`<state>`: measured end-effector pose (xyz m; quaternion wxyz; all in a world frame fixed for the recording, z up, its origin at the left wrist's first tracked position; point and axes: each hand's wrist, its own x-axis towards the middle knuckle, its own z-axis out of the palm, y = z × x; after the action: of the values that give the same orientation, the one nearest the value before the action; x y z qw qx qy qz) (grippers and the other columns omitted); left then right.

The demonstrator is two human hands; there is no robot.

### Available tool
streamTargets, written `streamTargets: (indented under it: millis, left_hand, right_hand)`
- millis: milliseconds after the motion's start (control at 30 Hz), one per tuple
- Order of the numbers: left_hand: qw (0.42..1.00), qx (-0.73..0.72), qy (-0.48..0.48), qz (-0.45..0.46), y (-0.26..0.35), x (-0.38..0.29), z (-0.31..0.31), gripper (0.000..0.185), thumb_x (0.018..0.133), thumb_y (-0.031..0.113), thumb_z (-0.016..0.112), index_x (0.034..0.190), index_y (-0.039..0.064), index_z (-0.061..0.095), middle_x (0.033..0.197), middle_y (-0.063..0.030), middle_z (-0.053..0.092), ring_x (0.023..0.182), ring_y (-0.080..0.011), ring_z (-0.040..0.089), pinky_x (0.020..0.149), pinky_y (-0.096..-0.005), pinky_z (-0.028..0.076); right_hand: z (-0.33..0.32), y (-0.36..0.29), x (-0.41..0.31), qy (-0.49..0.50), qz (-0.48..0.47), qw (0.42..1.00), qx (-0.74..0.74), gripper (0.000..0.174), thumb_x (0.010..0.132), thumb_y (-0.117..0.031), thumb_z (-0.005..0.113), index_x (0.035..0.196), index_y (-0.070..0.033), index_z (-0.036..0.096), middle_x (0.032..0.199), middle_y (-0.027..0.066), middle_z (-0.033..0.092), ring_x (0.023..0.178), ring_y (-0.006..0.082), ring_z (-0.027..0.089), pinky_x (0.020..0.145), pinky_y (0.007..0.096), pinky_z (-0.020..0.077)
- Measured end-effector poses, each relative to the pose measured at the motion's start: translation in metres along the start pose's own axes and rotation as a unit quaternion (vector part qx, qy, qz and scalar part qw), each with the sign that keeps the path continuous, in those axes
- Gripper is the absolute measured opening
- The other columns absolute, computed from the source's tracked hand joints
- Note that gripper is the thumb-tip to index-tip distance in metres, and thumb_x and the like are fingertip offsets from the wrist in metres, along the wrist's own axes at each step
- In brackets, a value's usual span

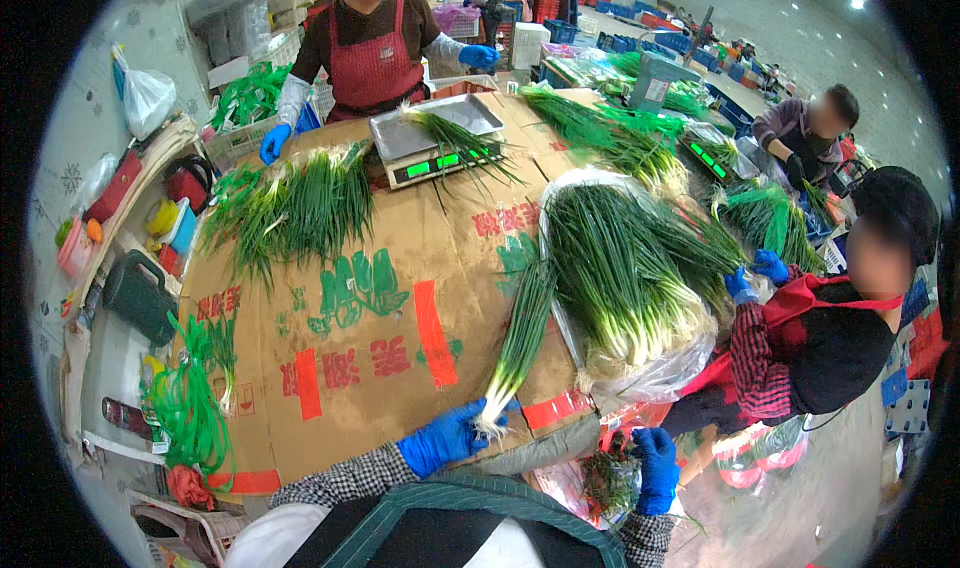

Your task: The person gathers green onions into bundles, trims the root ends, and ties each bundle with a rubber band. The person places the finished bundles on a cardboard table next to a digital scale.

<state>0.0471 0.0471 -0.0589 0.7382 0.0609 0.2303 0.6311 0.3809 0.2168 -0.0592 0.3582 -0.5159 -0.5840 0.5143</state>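
Observation:
My left hand (446, 439), in a blue glove, is at the near edge of the cardboard-covered table (360, 388), closed round the root end of a bunch of green onions (517, 335) whose leaves point away from me. My right hand (656, 469), also blue-gloved, hangs past the table's near edge, beside a bag of green trimmings (609, 478); whether its fingers hold anything cannot be told. A large pile of green onions (622, 268) lies in clear plastic at the right. More green onions (300, 200) lie at the far left, and a few rest across a digital scale (439, 137).
Green mesh strips (191, 395) hang at the left edge near a small onion bunch (225, 354). Across the table stands a co-worker in a red apron (375, 58). Another co-worker's gloved hands (754, 272) are at the pile's right side. A second scale (709, 155) stands farther back.

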Motion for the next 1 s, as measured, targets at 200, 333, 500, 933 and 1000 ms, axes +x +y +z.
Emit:
streamTargets:
  millis: [200,333,500,933,1000]
  left_hand:
    - [0.901,0.360,0.162,0.181,0.057,-0.025,0.072,0.036,0.089,0.020,0.054,0.119,0.000,0.051,0.103,-0.0082,0.060,0.084,-0.0133,0.058,0.076,-0.0285,0.048]
    - [0.751,0.552,0.225,0.285,0.050,-0.022,0.053,0.041,0.086,0.011,0.058,0.124,0.000,0.047,0.098,-0.0047,0.059,0.085,-0.0117,0.058,0.073,-0.0257,0.048]
    - [0.867,0.420,0.230,0.139,0.018,-0.025,0.004,0.046,0.084,0.010,0.060,0.125,0.001,0.042,0.103,-0.0060,0.058,0.083,-0.0133,0.059,0.070,-0.0257,0.049]
    - [0.931,0.246,0.264,0.064,-0.007,-0.023,0.000,0.029,0.083,0.017,0.061,0.107,0.002,0.053,0.092,-0.0072,0.059,0.082,-0.0148,0.058,0.068,-0.0272,0.049]
    - [0.903,0.324,0.277,0.050,-0.009,-0.025,0.000,0.034,0.078,0.014,0.067,0.106,0.002,0.052,0.089,-0.0066,0.059,0.080,-0.0119,0.057,0.066,-0.0256,0.048]
  right_hand:
    - [-0.050,0.085,0.001,0.113,-0.068,0.913,-0.386,0.029,0.073,-0.035,0.067,0.092,-0.014,0.069,0.078,0.0115,0.065,0.071,0.0283,0.060,0.064,0.0400,0.0463]
    - [-0.031,0.062,0.000,0.108,-0.001,0.920,-0.377,0.033,0.080,-0.039,0.062,0.083,-0.007,0.069,0.071,0.0160,0.064,0.066,0.0275,0.062,0.060,0.0370,0.0467]
    - [0.028,0.000,-0.012,0.111,-0.104,0.985,-0.083,0.021,0.083,-0.008,0.062,0.103,-0.005,0.057,0.102,0.0066,0.059,0.089,0.0165,0.058,0.078,0.0286,0.0458]
    - [0.182,-0.047,-0.022,-0.270,0.016,0.958,0.097,0.024,0.087,-0.015,0.058,0.108,-0.003,0.059,0.099,0.0036,0.063,0.079,0.0113,0.056,0.070,0.0243,0.0461]
    - [0.198,-0.045,-0.020,-0.276,-0.017,0.956,0.098,0.026,0.085,-0.014,0.060,0.109,-0.004,0.059,0.098,0.0034,0.063,0.080,0.0118,0.056,0.071,0.0251,0.0464]
